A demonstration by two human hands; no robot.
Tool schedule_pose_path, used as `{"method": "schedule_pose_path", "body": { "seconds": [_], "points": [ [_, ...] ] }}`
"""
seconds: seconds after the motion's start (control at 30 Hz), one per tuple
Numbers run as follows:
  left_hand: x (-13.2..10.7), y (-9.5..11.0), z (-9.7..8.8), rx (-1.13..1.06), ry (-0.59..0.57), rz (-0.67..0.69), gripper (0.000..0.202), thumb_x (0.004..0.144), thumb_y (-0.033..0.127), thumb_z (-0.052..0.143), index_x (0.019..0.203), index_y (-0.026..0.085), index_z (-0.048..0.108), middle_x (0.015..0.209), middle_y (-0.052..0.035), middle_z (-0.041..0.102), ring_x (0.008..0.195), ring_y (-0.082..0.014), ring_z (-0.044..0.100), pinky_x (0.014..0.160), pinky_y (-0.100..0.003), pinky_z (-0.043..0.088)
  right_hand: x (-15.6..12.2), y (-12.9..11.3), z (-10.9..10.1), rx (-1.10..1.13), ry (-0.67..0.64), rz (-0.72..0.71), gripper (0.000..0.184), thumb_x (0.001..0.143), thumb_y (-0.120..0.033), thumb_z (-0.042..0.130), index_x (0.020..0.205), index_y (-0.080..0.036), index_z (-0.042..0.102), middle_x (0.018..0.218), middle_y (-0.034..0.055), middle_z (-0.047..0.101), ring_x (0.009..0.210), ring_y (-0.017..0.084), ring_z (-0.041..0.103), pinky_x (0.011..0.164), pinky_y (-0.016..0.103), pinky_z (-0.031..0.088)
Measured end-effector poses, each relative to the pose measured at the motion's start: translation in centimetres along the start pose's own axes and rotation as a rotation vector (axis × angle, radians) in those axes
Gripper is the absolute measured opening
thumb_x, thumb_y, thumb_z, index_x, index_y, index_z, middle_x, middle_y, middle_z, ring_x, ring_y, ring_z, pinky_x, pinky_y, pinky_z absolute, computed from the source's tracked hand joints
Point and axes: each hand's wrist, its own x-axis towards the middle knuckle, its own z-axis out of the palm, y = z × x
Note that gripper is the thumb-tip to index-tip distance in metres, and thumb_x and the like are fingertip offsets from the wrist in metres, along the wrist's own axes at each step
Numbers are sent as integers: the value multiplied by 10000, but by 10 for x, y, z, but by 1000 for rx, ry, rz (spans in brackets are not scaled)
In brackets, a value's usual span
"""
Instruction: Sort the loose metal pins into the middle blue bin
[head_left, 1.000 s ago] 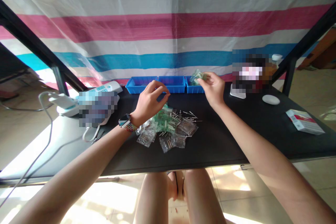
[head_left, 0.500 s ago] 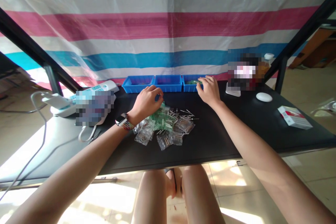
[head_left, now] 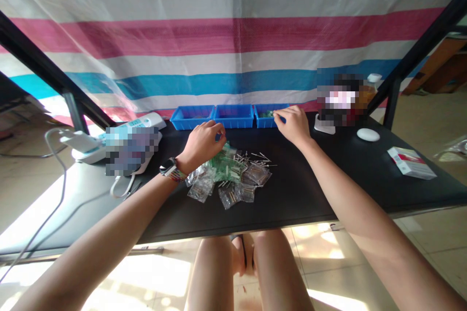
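Observation:
My left hand (head_left: 205,142) hovers at the upper left of a pile on the black table. Its thumb and forefinger are curled into a closed ring; anything pinched there is too small to make out. The pile holds green plastic bags (head_left: 224,165), clear plastic bags with small metal pieces (head_left: 201,185), and loose thin silver rivet-like pins (head_left: 260,156). My right hand (head_left: 295,124) is at the right blue bin (head_left: 263,123), thumb and forefinger tips close together over its rim. Green bags (head_left: 267,113) lie inside that bin, beside the fingertips. Whether the fingers hold anything is unclear.
Two more blue bins, the middle one (head_left: 234,119) and the left one (head_left: 192,123), stand in the row. A power strip (head_left: 140,124) and a cable lie left. At right are a white oval object (head_left: 368,134), a small box (head_left: 411,163) and a bottle (head_left: 372,85).
My right hand has shifted slightly right and toward me, its fingertips drawn back from above the bin to its rim. My left hand has barely moved.

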Motion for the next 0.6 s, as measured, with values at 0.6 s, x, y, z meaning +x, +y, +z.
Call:
{"method": "schedule_pose_path", "body": {
  "seconds": [0.6],
  "points": [
    [10, -48, -19, -451, -372, -66, 328, 793, 454, 711, 942, 203, 860, 904, -63, 825, 832, -234, 734, 740, -288, 535, -5, -11, 5, 92, 135, -115, 364, 1020, -322, 523, 1290, -187, 726, 1329, 167, 706, 1283, 355, 582, 1146, 554, 425]
  ]
}}
